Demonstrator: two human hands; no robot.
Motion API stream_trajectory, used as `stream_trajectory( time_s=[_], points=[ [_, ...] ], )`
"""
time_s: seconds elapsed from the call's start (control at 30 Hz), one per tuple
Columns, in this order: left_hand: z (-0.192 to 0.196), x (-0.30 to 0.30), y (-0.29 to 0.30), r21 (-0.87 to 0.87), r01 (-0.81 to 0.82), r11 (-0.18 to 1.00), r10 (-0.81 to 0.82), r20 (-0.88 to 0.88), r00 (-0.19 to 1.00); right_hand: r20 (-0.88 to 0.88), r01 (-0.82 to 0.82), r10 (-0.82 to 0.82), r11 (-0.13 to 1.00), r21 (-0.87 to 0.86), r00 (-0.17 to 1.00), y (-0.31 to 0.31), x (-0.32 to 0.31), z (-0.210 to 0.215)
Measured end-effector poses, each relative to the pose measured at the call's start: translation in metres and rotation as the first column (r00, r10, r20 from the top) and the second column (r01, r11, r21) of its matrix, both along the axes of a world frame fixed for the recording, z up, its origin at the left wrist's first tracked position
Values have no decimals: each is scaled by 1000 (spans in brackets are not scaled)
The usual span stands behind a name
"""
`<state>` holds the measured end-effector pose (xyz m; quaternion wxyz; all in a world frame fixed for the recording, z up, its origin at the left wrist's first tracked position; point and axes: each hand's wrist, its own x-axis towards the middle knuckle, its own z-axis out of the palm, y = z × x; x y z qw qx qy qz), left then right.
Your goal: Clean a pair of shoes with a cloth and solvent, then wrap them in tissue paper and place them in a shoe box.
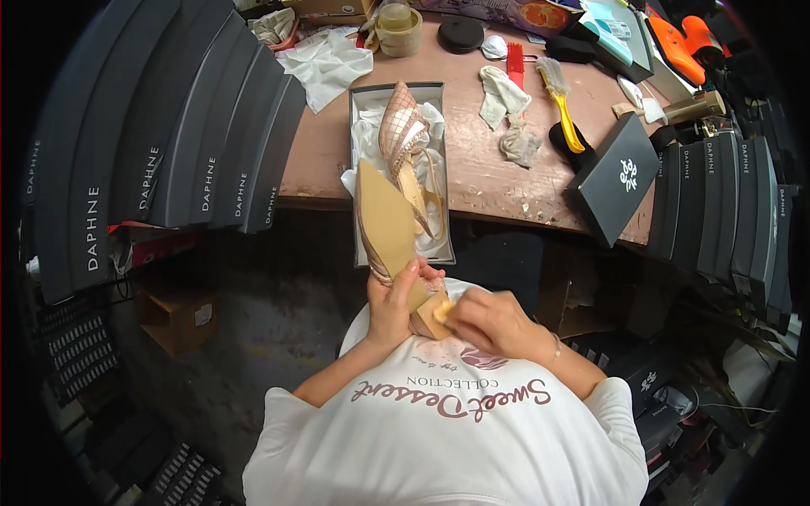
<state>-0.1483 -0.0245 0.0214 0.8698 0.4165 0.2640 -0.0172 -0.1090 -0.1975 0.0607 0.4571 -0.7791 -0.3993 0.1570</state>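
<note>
My left hand point(394, 305) is closed around the arch of a pointed-toe shoe point(384, 221), its tan sole turned up and its toe pointing away from me. The block heel point(433, 316) points toward my body. Against that heel, my right hand point(498, 323) presses a small yellow piece point(443, 311), perhaps a sponge or eraser, pinched in the fingers. The matching pinkish quilted slingback shoe point(402, 126) lies on white tissue in an open grey shoebox point(450, 244), which reaches over the table's near edge. The held shoe covers part of the box.
Stacks of dark shoeboxes stand at the left point(160, 126) and right point(717, 202). On the table point(481, 190) lie a box lid point(616, 179), a yellow-handled brush point(562, 101), cloths point(504, 97), tape rolls point(398, 34) and a black round tin point(461, 34). A cardboard box point(177, 319) sits lower left.
</note>
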Motion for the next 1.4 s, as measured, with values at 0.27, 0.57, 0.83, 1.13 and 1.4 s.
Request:
stream_trajectory(
  time_s=[0.27, 0.57, 0.83, 1.13, 1.4],
  points=[
    [-3, -2, 1, -24, 0, 1000, 0, -2, 1000, 9, 72, -72, 997, -5, 997, 7, 6, -5],
    [-1, 3, 1, 40, -24, 999, 22, 34, 999, -25, 49, -48, 997, 59, 999, 14, 8, -5],
    [4, 4, 1, 64, -13, 998, 11, 28, 1000, 34, 44, -48, 994, 103, 998, 20, 13, -7],
    [19, 29, 24, 124, -141, 982, 126, 120, 985, 50, 230, -235, 970, 84, 971, 30, 37, -15],
    [18, 134, 165, 985, -30, 169, -123, 52, 991, -263, 458, -438, 889, 16, 860, 4, 55, -16]
  ],
)
